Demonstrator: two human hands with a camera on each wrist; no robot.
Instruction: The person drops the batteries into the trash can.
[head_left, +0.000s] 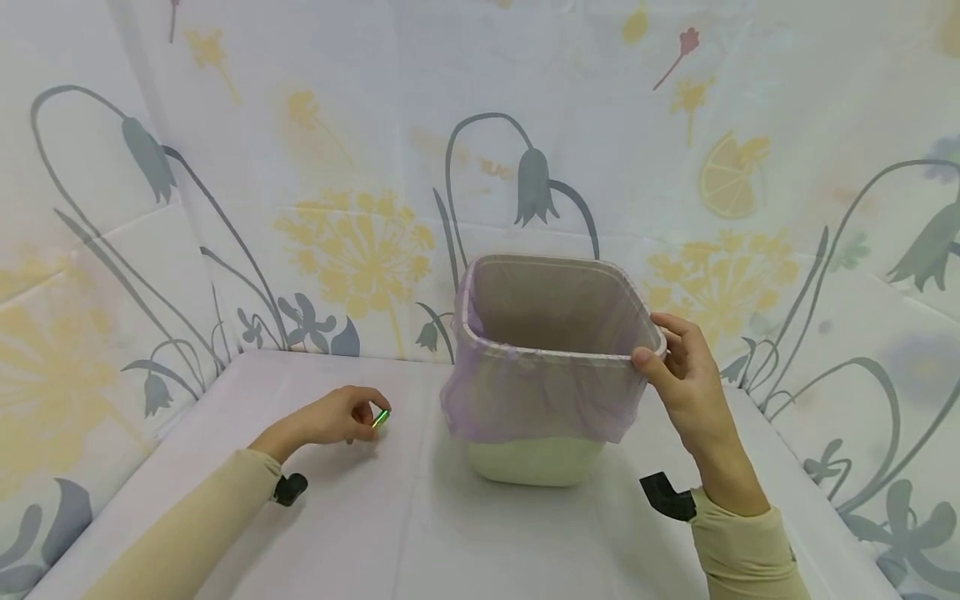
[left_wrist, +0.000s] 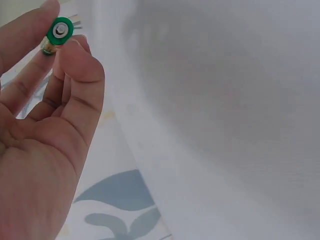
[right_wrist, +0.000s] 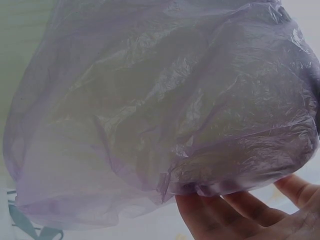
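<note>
Between thumb and fingertips, my left hand (head_left: 337, 417) pinches a small green battery (head_left: 381, 418), held low over the table to the left of the bin. The left wrist view shows the end of the battery (left_wrist: 61, 30) with its metal terminal. A pale trash bin (head_left: 534, 463) stands upright on the table, lined with a thin purple plastic bag (head_left: 540, 398) folded down over its rim. My right hand (head_left: 693, 387) grips the bin's rim at the right corner, thumb in front. In the right wrist view, its fingers (right_wrist: 250, 207) are at the bag's edge.
A white cloth covers the table (head_left: 360, 533). Behind it and at both sides hangs a flower-printed sheet (head_left: 360, 150). A black strap piece (head_left: 289, 489) shows at the left wrist and another black piece (head_left: 667, 497) at the right.
</note>
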